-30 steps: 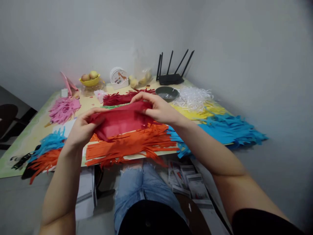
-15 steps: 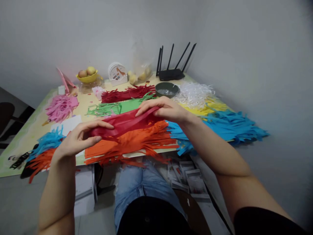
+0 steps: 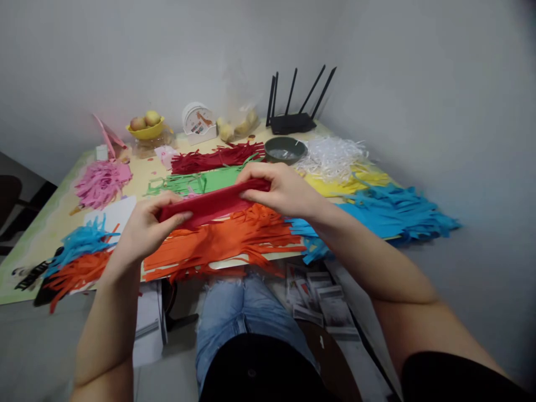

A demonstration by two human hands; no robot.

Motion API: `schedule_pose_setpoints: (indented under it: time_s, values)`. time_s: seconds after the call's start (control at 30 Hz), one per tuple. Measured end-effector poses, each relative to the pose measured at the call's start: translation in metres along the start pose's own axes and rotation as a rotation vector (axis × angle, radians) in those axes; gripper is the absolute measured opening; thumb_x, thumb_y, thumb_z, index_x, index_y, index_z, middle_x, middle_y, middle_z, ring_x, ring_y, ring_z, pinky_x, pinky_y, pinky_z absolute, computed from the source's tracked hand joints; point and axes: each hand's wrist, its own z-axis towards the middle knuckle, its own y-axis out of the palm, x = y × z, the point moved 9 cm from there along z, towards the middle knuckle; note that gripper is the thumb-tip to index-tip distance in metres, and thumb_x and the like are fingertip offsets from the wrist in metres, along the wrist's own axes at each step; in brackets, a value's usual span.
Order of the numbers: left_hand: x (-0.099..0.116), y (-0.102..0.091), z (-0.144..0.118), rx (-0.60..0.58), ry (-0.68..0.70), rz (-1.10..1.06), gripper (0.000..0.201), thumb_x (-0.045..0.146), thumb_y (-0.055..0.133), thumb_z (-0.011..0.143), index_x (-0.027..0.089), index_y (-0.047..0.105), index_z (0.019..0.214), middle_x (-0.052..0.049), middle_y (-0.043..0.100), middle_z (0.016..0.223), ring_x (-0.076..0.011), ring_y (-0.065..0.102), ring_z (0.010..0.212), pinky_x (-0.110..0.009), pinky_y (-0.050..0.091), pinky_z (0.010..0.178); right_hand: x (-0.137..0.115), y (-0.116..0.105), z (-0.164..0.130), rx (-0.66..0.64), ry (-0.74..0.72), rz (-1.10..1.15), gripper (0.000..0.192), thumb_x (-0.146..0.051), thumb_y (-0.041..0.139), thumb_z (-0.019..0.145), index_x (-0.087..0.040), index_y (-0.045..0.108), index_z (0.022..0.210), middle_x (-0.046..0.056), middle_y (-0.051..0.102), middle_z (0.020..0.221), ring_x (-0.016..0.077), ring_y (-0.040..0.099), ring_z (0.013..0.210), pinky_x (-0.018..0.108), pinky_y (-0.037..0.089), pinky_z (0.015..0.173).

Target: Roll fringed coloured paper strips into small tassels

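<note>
Now, hands: left hand (image 3: pixel 144 230) and right hand (image 3: pixel 281 188) pinched a folded red sheet (image 3: pixel 211 204) by its ends, above orange strips (image 3: pixel 218 243).
Far yellow bowl (image 3: pixel 144 132): held fruit.
Dark bowl (image 3: pixel 286 150): contents unclear.

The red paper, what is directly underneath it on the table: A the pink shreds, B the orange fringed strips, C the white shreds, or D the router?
B: the red paper, held by both hands, hangs over the orange fringed strips.
</note>
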Motion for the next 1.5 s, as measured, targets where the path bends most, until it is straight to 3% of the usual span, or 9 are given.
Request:
schedule_pose_setpoints:
  time_s: [0.13,0.3,0.47,0.67,0.83,0.93,1.07,1.27,1.5]
  values:
    - [-0.014,0.002,-0.005,0.069,-0.112,-0.206,0.021,0.035,0.073,0.081,0.017,0.066,0.088,-0.001,0.067,0.075,-0.0142,0.064,0.061,-0.024,0.054,0.057,0.008,0.003,-0.003,-0.008,0.086,0.175,0.013,-0.026,0.066,0.083,-0.014,0.064,0.087,-0.001,0.064,0.071,0.0105,0.057,0.060,0.023,0.044,0.060]
    - [-0.027,0.013,-0.010,0.119,-0.226,-0.555,0.029,0.030,0.073,0.077,0.020,0.067,0.104,0.003,0.064,0.062,-0.0136,0.060,0.044,-0.024,0.053,0.046,0.015,0.004,-0.007,0.055,0.096,0.351,0.017,-0.022,0.064,0.081,-0.014,0.068,0.095,0.002,0.069,0.088,0.0090,0.058,0.063,0.021,0.047,0.056]
    - [-0.021,0.013,-0.008,0.125,-0.185,-0.663,0.006,0.021,0.071,0.071,0.016,0.070,0.072,-0.001,0.064,0.053,-0.0141,0.062,0.045,-0.022,0.052,0.045,0.023,0.006,-0.009,0.073,0.120,0.421,0.015,-0.015,0.058,0.075,-0.016,0.072,0.080,0.002,0.070,0.080,0.0109,0.061,0.068,0.020,0.048,0.058]
    - [-0.012,0.012,-0.009,0.067,-0.087,-0.559,0.019,0.033,0.071,0.077,0.014,0.068,0.071,-0.006,0.068,0.061,-0.0188,0.068,0.057,-0.028,0.056,0.054,0.027,0.009,-0.013,0.047,0.160,0.465,0.028,-0.036,0.058,0.085,-0.014,0.073,0.075,0.006,0.068,0.074,0.0128,0.059,0.066,0.022,0.043,0.054]
    - [-0.005,0.002,-0.013,0.252,-0.015,-0.253,0.033,0.029,0.076,0.080,0.019,0.047,0.066,0.002,0.059,0.058,-0.0133,0.066,0.055,-0.022,0.053,0.054,0.004,0.001,-0.014,0.138,0.034,0.151,0.016,-0.030,0.070,0.082,-0.015,0.067,0.085,0.004,0.068,0.082,0.0136,0.060,0.075,0.024,0.047,0.069]
    - [-0.002,0.002,-0.013,0.272,-0.007,-0.177,0.027,0.029,0.077,0.079,0.020,0.056,0.093,0.003,0.064,0.067,-0.0137,0.067,0.059,-0.022,0.054,0.056,-0.004,-0.001,-0.016,0.179,0.009,0.046,0.026,-0.021,0.068,0.083,-0.015,0.065,0.108,0.005,0.070,0.096,0.0154,0.064,0.086,0.026,0.048,0.077]
    - [-0.002,-0.001,-0.011,0.278,0.003,-0.030,0.019,0.031,0.074,0.082,0.018,0.063,0.091,-0.001,0.068,0.077,-0.0132,0.068,0.067,-0.022,0.054,0.063,0.002,-0.001,-0.015,0.175,0.049,0.056,0.010,-0.021,0.067,0.083,-0.014,0.068,0.091,0.005,0.071,0.091,0.0155,0.064,0.084,0.027,0.048,0.077]
    - [-0.018,0.006,-0.013,0.182,-0.136,-0.400,0.030,0.035,0.077,0.080,0.021,0.052,0.086,0.002,0.066,0.067,-0.0177,0.071,0.060,-0.025,0.057,0.054,0.013,0.006,-0.015,0.114,0.126,0.324,0.015,-0.028,0.070,0.084,-0.014,0.064,0.087,0.001,0.066,0.077,0.0108,0.060,0.066,0.023,0.048,0.063]
    - [-0.022,0.013,-0.019,0.162,-0.238,-0.554,0.025,0.031,0.076,0.079,0.015,0.070,0.097,-0.003,0.071,0.065,-0.0192,0.073,0.062,-0.028,0.063,0.057,0.016,0.012,-0.016,0.111,0.170,0.580,0.020,-0.031,0.073,0.081,-0.016,0.073,0.095,0.002,0.069,0.074,0.0089,0.062,0.060,0.021,0.052,0.057]
